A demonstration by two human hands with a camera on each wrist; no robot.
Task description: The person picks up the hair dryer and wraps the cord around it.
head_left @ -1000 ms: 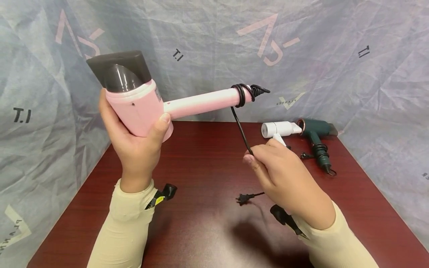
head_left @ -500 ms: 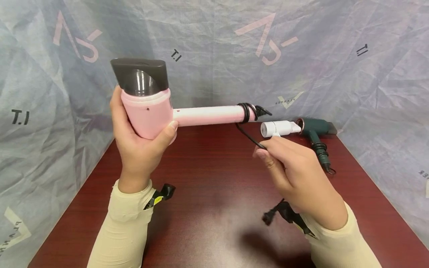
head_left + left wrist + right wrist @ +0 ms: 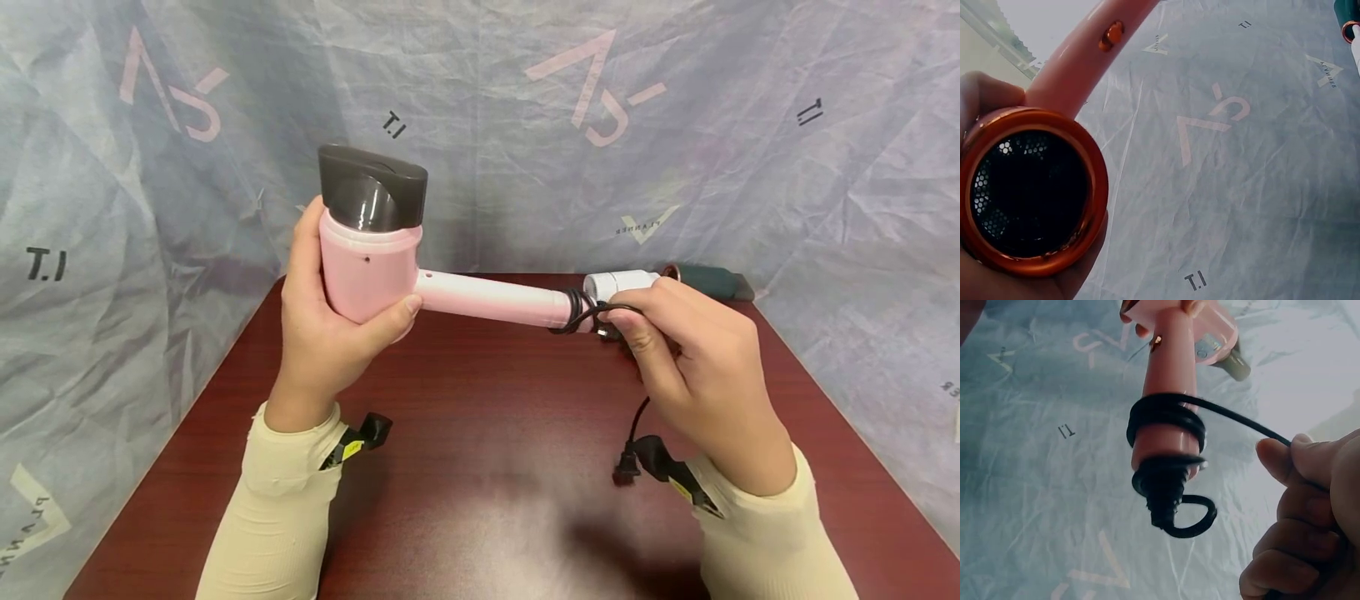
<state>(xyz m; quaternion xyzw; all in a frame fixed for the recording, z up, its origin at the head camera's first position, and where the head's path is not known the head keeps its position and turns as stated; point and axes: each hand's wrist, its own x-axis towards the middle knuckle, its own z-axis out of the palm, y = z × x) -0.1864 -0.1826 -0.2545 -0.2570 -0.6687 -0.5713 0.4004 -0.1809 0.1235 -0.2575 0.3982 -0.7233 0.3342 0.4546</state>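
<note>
My left hand (image 3: 322, 333) grips the pink hair dryer (image 3: 367, 275) round its barrel, above the table. Its dark flat nozzle (image 3: 372, 187) points up and its handle (image 3: 487, 298) reaches to the right. The left wrist view shows the round rear grille (image 3: 1029, 194) with a copper rim. Between thumb and forefinger my right hand (image 3: 697, 367) pinches the black power cord (image 3: 1235, 417), close to the handle's end. Several turns of cord circle the handle there. Below the right hand dangles the loose end with its plug (image 3: 626, 467).
A white hair dryer (image 3: 600, 287) and a dark green hair dryer (image 3: 712, 282) lie at the back right of the red-brown table (image 3: 465, 417), partly hidden by my right hand. Grey printed cloth (image 3: 480, 125) hangs behind the table and along its sides.
The pink hair dryer has moved right and down, its handle now sloping down to the right. My right hand has carried the cord upward and right, to the handle's end.
</note>
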